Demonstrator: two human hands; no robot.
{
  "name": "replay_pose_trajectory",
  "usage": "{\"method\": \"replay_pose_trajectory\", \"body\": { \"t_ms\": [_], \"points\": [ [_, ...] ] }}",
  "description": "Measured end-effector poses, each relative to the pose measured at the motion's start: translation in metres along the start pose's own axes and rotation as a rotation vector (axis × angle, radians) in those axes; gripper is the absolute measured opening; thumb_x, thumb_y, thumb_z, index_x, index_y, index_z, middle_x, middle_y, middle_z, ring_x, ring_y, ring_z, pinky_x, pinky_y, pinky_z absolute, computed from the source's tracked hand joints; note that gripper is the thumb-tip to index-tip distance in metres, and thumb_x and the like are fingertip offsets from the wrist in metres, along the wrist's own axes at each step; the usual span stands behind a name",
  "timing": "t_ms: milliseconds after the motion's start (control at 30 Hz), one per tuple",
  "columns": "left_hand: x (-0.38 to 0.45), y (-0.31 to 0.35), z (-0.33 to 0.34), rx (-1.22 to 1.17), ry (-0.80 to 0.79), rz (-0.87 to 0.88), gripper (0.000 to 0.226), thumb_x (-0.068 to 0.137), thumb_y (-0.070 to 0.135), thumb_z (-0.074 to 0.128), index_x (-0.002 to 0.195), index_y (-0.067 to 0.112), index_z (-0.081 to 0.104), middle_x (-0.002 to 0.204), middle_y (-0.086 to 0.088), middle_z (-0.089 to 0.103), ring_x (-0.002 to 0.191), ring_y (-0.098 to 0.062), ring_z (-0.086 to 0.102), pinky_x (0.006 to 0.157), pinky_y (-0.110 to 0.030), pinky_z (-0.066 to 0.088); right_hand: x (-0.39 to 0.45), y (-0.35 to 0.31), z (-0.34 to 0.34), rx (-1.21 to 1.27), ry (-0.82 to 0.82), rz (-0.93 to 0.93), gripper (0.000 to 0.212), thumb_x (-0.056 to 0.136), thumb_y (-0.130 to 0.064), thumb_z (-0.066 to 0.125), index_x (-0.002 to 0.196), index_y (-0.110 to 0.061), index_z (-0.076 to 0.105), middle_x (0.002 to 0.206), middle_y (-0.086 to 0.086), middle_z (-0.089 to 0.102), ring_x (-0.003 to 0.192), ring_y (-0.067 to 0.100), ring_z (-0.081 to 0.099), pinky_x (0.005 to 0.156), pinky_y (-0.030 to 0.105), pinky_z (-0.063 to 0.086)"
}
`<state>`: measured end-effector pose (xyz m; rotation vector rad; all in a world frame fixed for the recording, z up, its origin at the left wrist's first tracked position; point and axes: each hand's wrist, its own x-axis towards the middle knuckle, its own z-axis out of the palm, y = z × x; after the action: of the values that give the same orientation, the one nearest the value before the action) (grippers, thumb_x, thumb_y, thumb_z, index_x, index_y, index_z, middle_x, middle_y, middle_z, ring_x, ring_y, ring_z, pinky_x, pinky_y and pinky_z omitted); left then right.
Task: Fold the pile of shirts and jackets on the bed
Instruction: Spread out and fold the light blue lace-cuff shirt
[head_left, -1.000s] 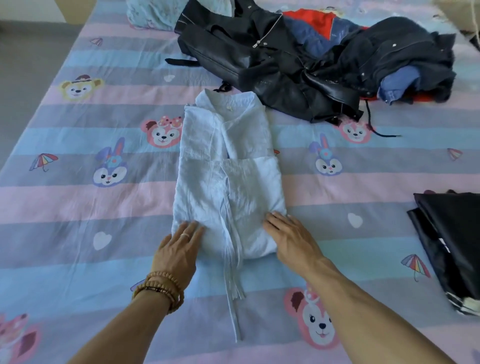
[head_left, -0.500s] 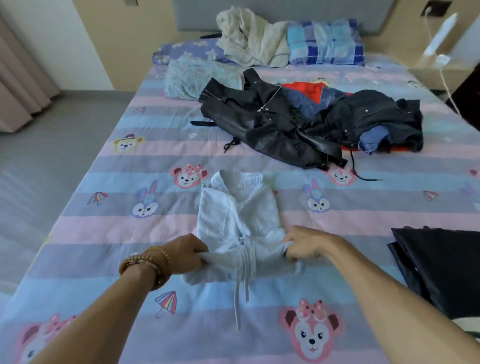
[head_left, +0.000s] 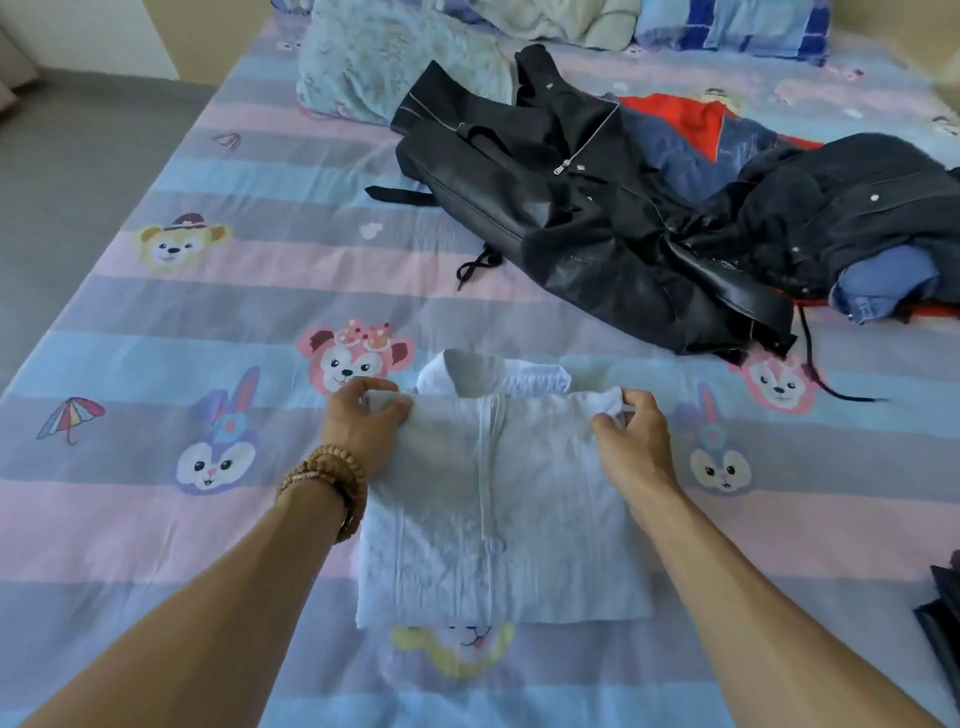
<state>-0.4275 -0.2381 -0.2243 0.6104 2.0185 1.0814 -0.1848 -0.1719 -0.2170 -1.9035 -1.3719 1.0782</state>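
Here, both hands pinch the folded shirt (head_left: 498, 499), collar pointing away.

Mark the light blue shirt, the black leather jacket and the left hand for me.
light blue shirt (head_left: 519, 525), head view, on the folded front panel.
black leather jacket (head_left: 545, 208), head view, on the body below the zipper.
left hand (head_left: 363, 426), head view, on the back of the hand.

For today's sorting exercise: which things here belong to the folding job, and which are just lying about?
Job: pale blue shirt, held by left hand and right hand; black leather jacket; dark jacket.
Lying about: pillow; checked pillow; bracelet.
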Motion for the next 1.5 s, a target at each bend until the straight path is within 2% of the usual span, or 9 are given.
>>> {"method": "replay_pose_trajectory", "body": {
  "t_ms": [133,333,600,733,833,967,1167,1367,1500],
  "points": [
    [0.042,0.007,0.022,0.025,0.067,0.092,0.012,0.087,0.020,0.067,0.098,0.016,0.065,0.085,0.012,0.054,0.073,-0.008,0.053,0.074,-0.027,0.045,0.034,0.005,0.020,-0.006,0.105,-0.008,0.034,0.098,-0.013,0.047,0.131,-0.020,0.042,0.105,0.001,0.050,0.089,0.020,0.054,0.074,0.029,0.039],
    [0.090,0.004,0.045,0.228,0.085,0.071,0.014,0.091,0.027,0.062,0.102,0.018,0.062,0.102,-0.006,0.059,0.094,-0.026,0.058,0.076,-0.029,0.044,0.059,0.015,0.046,-0.152,0.147,0.045,0.040,0.099,-0.016,0.044,0.138,-0.018,0.034,0.100,0.005,0.051,0.098,0.032,0.056,0.083,0.037,0.044],
    [0.020,-0.004,0.025,0.311,0.069,0.091,0.079,0.069,0.069,0.052,0.130,0.021,0.040,0.096,-0.006,0.053,0.088,-0.028,0.053,0.079,-0.033,0.039,0.039,0.007,0.033,-0.376,0.093,0.144,0.072,0.090,-0.065,0.044,0.141,-0.017,0.027,0.101,0.011,0.053,0.104,0.037,0.055,0.081,0.040,0.041],
    [0.001,-0.023,0.028,0.352,0.045,0.127,0.031,0.090,0.035,0.063,0.106,0.009,0.056,0.085,-0.001,0.059,0.087,-0.030,0.060,0.070,-0.029,0.037,0.028,0.016,0.028,-0.414,0.058,0.050,0.046,0.086,-0.053,0.057,0.102,-0.010,0.052,0.092,0.009,0.061,0.092,0.036,0.060,0.075,0.039,0.048],
    [0.016,-0.022,0.035,0.306,0.128,0.200,0.024,0.091,0.037,0.059,0.094,0.013,0.057,0.078,0.002,0.059,0.079,-0.027,0.056,0.066,-0.032,0.037,0.040,0.013,0.033,-0.356,0.121,-0.097,0.038,0.093,-0.044,0.054,0.083,-0.009,0.046,0.084,0.011,0.058,0.090,0.037,0.057,0.069,0.038,0.037],
    [0.023,-0.030,0.034,0.538,0.142,-0.036,0.063,0.084,0.058,0.058,0.126,0.011,0.046,0.122,-0.013,0.055,0.117,-0.034,0.050,0.092,-0.042,0.042,0.045,0.021,0.030,-0.413,0.068,0.158,0.071,0.087,-0.067,0.046,0.124,-0.007,0.048,0.122,0.014,0.056,0.111,0.036,0.054,0.088,0.044,0.044],
    [0.016,-0.035,0.027,0.132,-0.112,-0.312,0.069,0.079,0.058,0.067,0.122,0.006,0.050,0.107,-0.010,0.063,0.091,-0.028,0.064,0.081,-0.039,0.054,0.020,0.045,0.004,-0.109,-0.193,0.358,0.056,0.077,-0.054,0.071,0.107,-0.008,0.062,0.100,0.006,0.069,0.091,0.026,0.067,0.085,0.038,0.055],
    [-0.038,0.005,0.030,0.178,-0.084,0.102,0.026,0.088,0.033,0.067,0.107,0.019,0.054,0.088,0.007,0.063,0.075,-0.008,0.060,0.059,-0.018,0.043,0.001,0.033,-0.040,0.025,-0.158,0.128,0.022,0.091,-0.032,0.065,0.094,-0.011,0.067,0.077,0.001,0.065,0.063,0.013,0.059,0.046,0.017,0.044],
    [-0.098,0.040,0.063,0.110,-0.110,0.249,0.027,0.088,0.030,0.067,0.107,0.019,0.053,0.092,0.005,0.064,0.078,-0.010,0.063,0.059,-0.022,0.047,-0.010,0.037,-0.118,0.077,-0.086,0.042,0.024,0.094,-0.033,0.060,0.087,-0.010,0.059,0.072,-0.003,0.055,0.059,0.011,0.050,0.048,0.017,0.039]
  ]
}}
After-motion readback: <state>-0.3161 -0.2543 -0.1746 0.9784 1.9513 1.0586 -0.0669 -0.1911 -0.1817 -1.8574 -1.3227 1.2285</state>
